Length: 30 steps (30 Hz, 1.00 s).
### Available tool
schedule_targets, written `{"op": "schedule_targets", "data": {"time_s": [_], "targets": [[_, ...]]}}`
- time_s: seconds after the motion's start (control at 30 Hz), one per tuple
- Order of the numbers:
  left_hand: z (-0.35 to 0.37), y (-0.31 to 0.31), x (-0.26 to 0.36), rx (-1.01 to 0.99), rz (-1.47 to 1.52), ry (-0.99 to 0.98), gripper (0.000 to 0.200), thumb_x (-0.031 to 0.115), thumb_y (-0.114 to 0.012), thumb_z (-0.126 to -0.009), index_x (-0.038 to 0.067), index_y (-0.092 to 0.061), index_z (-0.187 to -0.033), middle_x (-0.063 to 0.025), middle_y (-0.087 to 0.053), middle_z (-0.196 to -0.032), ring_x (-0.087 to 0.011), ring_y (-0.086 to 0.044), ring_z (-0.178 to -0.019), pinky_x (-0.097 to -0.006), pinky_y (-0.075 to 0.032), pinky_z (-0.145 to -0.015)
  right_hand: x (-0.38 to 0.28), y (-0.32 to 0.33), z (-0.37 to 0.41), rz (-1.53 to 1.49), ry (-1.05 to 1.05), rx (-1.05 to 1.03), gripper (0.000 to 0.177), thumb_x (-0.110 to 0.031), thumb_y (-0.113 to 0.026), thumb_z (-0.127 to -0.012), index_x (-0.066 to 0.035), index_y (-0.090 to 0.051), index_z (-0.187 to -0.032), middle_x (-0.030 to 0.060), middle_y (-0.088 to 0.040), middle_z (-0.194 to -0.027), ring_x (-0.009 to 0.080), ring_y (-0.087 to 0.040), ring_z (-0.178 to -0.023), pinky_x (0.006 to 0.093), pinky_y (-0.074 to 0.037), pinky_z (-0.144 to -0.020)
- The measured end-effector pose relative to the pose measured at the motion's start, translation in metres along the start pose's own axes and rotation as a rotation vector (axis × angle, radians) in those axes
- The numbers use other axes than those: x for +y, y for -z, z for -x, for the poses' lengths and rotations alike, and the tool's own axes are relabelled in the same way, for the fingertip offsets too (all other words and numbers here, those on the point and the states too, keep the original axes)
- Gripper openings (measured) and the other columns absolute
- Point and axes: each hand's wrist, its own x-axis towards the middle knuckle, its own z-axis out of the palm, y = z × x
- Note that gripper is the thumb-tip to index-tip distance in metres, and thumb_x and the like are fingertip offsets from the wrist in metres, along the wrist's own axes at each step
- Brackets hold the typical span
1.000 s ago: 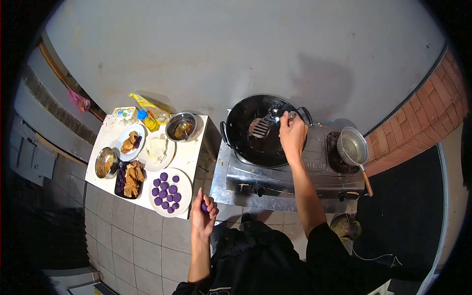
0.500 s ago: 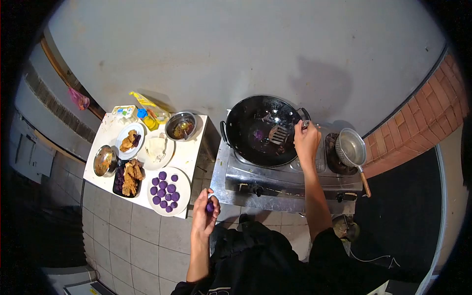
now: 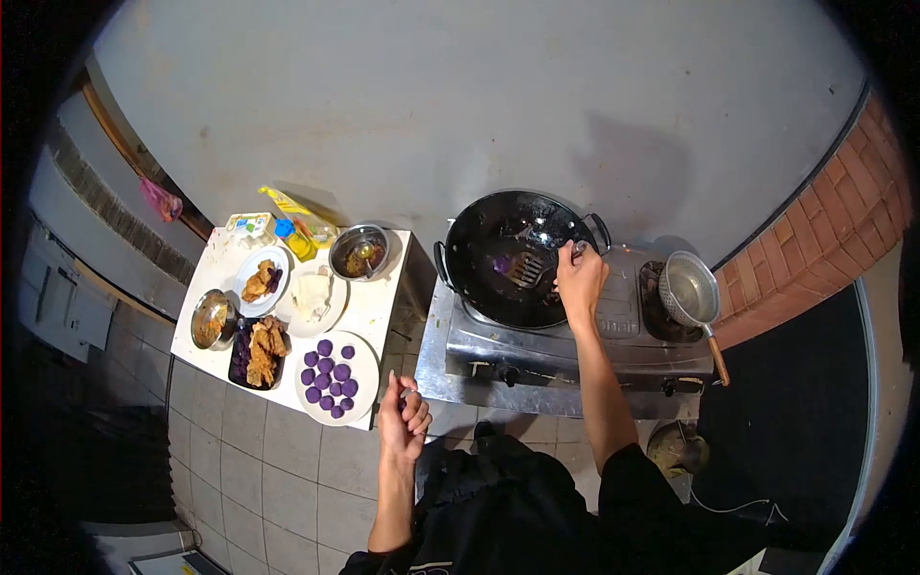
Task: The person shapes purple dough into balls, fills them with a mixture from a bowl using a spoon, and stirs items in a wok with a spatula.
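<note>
My right hand [image 3: 580,280] grips the handle of a slotted spatula [image 3: 526,271] over the black wok [image 3: 479,216]. The spatula's head is down in the wok, close beside a purple ball [image 3: 501,264] lying in its bottom. My left hand [image 3: 403,418] is raised between the side table and the stove, its fingers curled round a purple ball that they now almost wholly hide. To its left, a white plate [image 3: 367,356] bears several more purple balls [image 3: 342,372].
The wok stands on a metal gas stove [image 3: 450,391]. A dented pot [image 3: 689,285] with a wooden handle sits at the stove's right. On the white side table [image 3: 202,356] are fried food [image 3: 262,355], a steel bowl [image 3: 359,251], a plate of white powder [image 3: 312,293] and an oil bottle [image 3: 298,243].
The spatula and my right hand have moved left in the wok, up to the purple ball there. My left fingers have closed further over the ball they hold. The view has shifted slightly.
</note>
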Motion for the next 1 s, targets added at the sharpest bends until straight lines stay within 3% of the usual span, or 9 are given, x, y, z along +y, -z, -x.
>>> {"op": "schedule_targets", "data": {"time_s": [0.1, 0.3, 0.37, 0.43, 0.5, 0.63, 1.0], "targets": [[0.005, -0.009, 0.004, 0.048, -0.073, -0.031, 0.039, 0.044, -0.04, -0.104, 0.008, -0.053, -0.094, 0.0066, -0.026, -0.052, -0.0043, -0.02, -0.04, -0.0207, -0.018, -0.035, 0.0, -0.013, -0.004, 0.01, 0.104, 0.036, 0.029, -0.014, -0.062, -0.089, 0.005, -0.058, -0.068, 0.0203, -0.061, -0.06, 0.0383, -0.064, -0.059, 0.0437, -0.044, -0.053], [0.007, -0.013, 0.007, -0.049, -0.155, -0.081, 0.04, 0.041, -0.04, -0.105, 0.006, -0.053, -0.116, 0.0032, -0.034, -0.058, -0.006, -0.028, -0.044, -0.0206, -0.025, -0.04, -0.028, -0.026, -0.005, -0.004, 0.203, 0.036, 0.025, -0.013, -0.064, -0.088, 0.005, -0.06, -0.071, 0.0222, -0.062, -0.063, 0.0392, -0.065, -0.061, 0.0438, -0.046, -0.054], [0.005, -0.01, 0.004, -0.082, -0.071, -0.067, 0.04, 0.039, -0.043, -0.103, 0.006, -0.05, -0.124, -0.0017, -0.045, -0.073, -0.0077, -0.038, -0.054, -0.0201, -0.033, -0.046, -0.039, -0.028, -0.004, -0.01, 0.25, 0.032, 0.023, -0.012, -0.063, -0.088, 0.006, -0.061, -0.073, 0.0225, -0.063, -0.066, 0.039, -0.065, -0.061, 0.0433, -0.048, -0.055], [0.002, -0.007, 0.002, -0.117, 0.013, -0.053, 0.044, 0.037, -0.047, -0.101, 0.006, -0.047, -0.131, -0.0066, -0.055, -0.089, -0.0094, -0.047, -0.063, -0.0195, -0.041, -0.053, -0.041, -0.034, -0.004, -0.005, 0.35, 0.071, 0.027, -0.013, -0.064, -0.089, 0.005, -0.057, -0.07, 0.0192, -0.058, -0.057, 0.0347, -0.061, -0.052, 0.0411, -0.044, -0.049], [0.001, -0.006, 0.0, -0.126, 0.075, -0.04, 0.04, 0.033, -0.048, -0.102, 0.006, -0.048, -0.132, -0.0098, -0.059, -0.096, -0.014, -0.054, -0.072, -0.0228, -0.046, -0.061, -0.043, -0.036, -0.004, -0.037, 0.417, 0.082, 0.028, -0.012, -0.064, -0.089, 0.004, -0.055, -0.068, 0.0177, -0.055, -0.053, 0.0327, -0.059, -0.047, 0.0392, -0.04, -0.046], [-0.002, -0.004, -0.002, -0.12, 0.054, -0.013, 0.035, 0.027, -0.052, -0.101, 0.007, -0.049, -0.13, -0.0137, -0.063, -0.107, -0.0206, -0.061, -0.085, -0.0271, -0.052, -0.072, -0.054, -0.029, -0.002, -0.018, 0.385, -0.011, 0.022, -0.009, -0.064, -0.088, 0.007, -0.061, -0.073, 0.0223, -0.062, -0.065, 0.0371, -0.064, -0.058, 0.0419, -0.047, -0.052], [-0.003, 0.002, -0.006, -0.18, 0.105, 0.001, 0.032, 0.024, -0.053, -0.1, 0.007, -0.051, -0.128, -0.0141, -0.062, -0.108, -0.0221, -0.061, -0.088, -0.0292, -0.053, -0.074, -0.059, -0.024, 0.011, -0.031, 0.485, -0.122, 0.017, -0.009, -0.064, -0.088, 0.006, -0.061, -0.081, 0.0219, -0.062, -0.068, 0.0362, -0.064, -0.061, 0.0415, -0.047, -0.053]]}}
